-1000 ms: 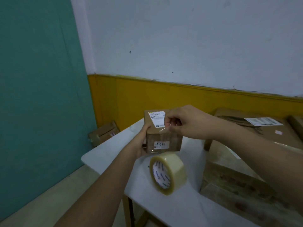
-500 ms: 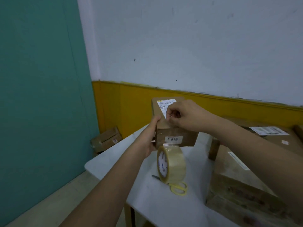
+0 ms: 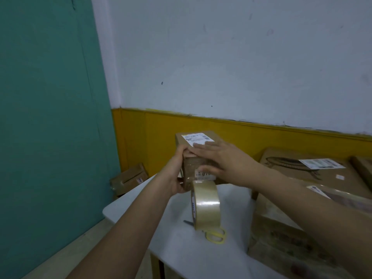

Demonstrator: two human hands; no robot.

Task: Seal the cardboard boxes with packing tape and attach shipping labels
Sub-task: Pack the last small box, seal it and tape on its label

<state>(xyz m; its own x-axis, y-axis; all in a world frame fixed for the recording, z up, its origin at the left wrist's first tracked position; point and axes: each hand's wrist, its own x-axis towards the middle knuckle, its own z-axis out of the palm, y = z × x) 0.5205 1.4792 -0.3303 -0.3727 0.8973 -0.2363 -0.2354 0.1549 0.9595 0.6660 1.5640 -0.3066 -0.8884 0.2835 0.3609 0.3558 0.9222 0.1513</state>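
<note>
While the clear tape roll (image 3: 206, 206) stands on edge on the white desk (image 3: 181, 254), just behind it the left hand (image 3: 178, 174) grips the small brown box (image 3: 198, 156), the right hand's (image 3: 225, 162) straight fingers (image 3: 203, 147) pressing flat on its white top label (image 3: 197, 137).
</note>
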